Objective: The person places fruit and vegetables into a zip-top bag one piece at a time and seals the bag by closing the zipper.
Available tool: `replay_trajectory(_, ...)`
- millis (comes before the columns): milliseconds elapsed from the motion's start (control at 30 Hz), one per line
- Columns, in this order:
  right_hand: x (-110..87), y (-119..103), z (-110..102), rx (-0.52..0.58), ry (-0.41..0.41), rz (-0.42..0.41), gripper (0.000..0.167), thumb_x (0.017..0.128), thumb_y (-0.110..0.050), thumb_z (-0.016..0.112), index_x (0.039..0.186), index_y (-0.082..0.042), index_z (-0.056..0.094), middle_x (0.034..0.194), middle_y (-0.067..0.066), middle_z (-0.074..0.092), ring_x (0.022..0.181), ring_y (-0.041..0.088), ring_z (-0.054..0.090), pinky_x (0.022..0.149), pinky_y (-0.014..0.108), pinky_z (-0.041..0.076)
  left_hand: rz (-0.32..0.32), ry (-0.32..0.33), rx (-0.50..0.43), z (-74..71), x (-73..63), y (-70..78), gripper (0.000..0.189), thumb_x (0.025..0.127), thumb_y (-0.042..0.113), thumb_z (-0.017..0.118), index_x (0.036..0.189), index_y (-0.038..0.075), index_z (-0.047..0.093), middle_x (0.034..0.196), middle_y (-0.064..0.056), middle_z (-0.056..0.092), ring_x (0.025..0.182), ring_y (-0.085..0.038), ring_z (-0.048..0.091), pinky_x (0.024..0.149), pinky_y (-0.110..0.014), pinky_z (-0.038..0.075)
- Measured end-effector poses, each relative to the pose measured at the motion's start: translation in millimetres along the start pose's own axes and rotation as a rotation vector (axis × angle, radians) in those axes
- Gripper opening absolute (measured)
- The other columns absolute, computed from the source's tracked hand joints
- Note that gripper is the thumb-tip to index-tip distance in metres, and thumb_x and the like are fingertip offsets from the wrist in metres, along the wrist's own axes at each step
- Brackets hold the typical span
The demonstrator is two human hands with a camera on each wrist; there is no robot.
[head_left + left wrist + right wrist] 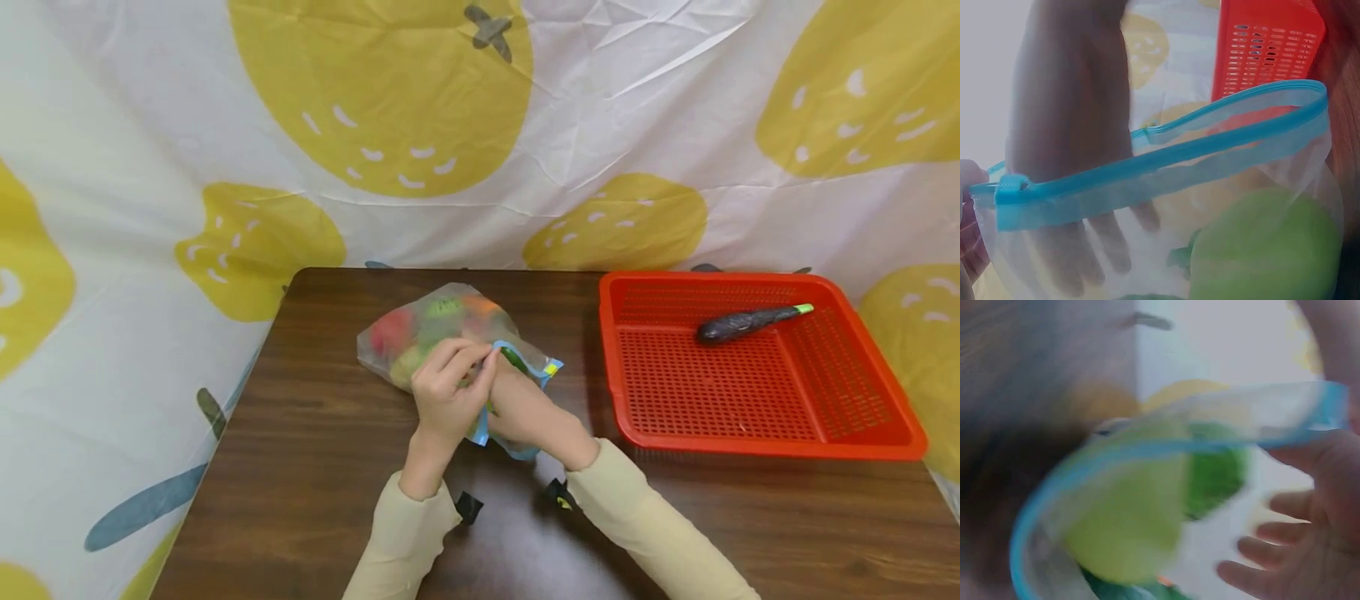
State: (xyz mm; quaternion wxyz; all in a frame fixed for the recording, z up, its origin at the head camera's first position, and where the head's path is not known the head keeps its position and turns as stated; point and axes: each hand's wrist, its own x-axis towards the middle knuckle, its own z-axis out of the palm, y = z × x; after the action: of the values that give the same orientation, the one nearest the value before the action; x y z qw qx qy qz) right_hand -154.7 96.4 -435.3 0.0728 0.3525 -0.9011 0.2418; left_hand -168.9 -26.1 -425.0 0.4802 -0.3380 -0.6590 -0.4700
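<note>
A clear zip bag [367,350] with a blue zip edge lies on the table, bulging with red, green and orange produce. My left hand [448,387] pinches the bag's blue rim, its thumb and forefinger meeting there. The right hand [521,404] reaches through the mouth of the bag; its fingers [1107,240] hang straight and spread behind the plastic, holding nothing that I can see. Beside them in the bag is a light green rounded vegetable [1266,250] with a dark green stem. The right wrist view, blurred, shows a yellow-green piece [1129,512] and a bright green one [1213,469].
On the right stands a red plastic basket [618,392] with a long dark eggplant [750,322] in it, its stem end green. A brown wooden table [300,500] bears everything. Behind hangs a white cloth [600,67] with yellow fruit prints.
</note>
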Motion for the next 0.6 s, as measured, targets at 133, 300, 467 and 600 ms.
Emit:
replay_trajectory(133,-23.3,-0.1,-30.0,0.169,-0.069,-0.025,0.037,0.086,-0.004,0.063,0.122,0.002,0.055,0.116,0.010,0.060,0.099,0.018,0.058,0.085,0.031,0.049,0.000,0.001,0.012,-1.7,0.1,-1.0,0.012,0.084,0.005,0.066,0.073,0.000,0.068,0.070,-0.009,0.060,0.052,-0.016,0.051,0.048,-0.022,0.043)
replay_trajectory(300,-53.5,16.3,-75.7,0.279,-0.029,0.036,0.024,0.085,-0.010,0.068,0.108,-0.005,0.064,0.101,0.002,0.068,0.090,0.010,0.064,0.077,0.031,0.053,0.017,0.011,0.025,-2.3,-0.7,-3.3,0.010,0.081,0.004,0.068,0.072,0.001,0.068,0.069,-0.008,0.059,0.052,-0.015,0.050,0.048,-0.022,0.042)
replay_trajectory(467,-76.2,60.0,-113.0,0.209,0.273,0.318,0.017,0.083,-0.013,0.072,0.099,-0.008,0.067,0.088,0.000,0.069,0.078,0.002,0.061,0.067,0.023,0.052,0.020,0.020,0.025,-3.0,-0.7,-4.7,0.008,0.079,0.002,0.069,0.071,0.001,0.068,0.069,-0.008,0.060,0.052,-0.016,0.050,0.048,-0.022,0.042)
replay_trajectory(600,-88.5,103.5,-132.6,0.218,0.587,0.642,0.028,0.084,-0.025,0.071,0.106,-0.008,0.065,0.092,-0.005,0.067,0.080,-0.004,0.057,0.069,0.014,0.045,0.020,0.022,0.028,-3.8,-1.0,-5.3,0.008,0.078,0.001,0.069,0.071,0.001,0.068,0.069,-0.008,0.060,0.052,-0.016,0.050,0.048,-0.022,0.041)
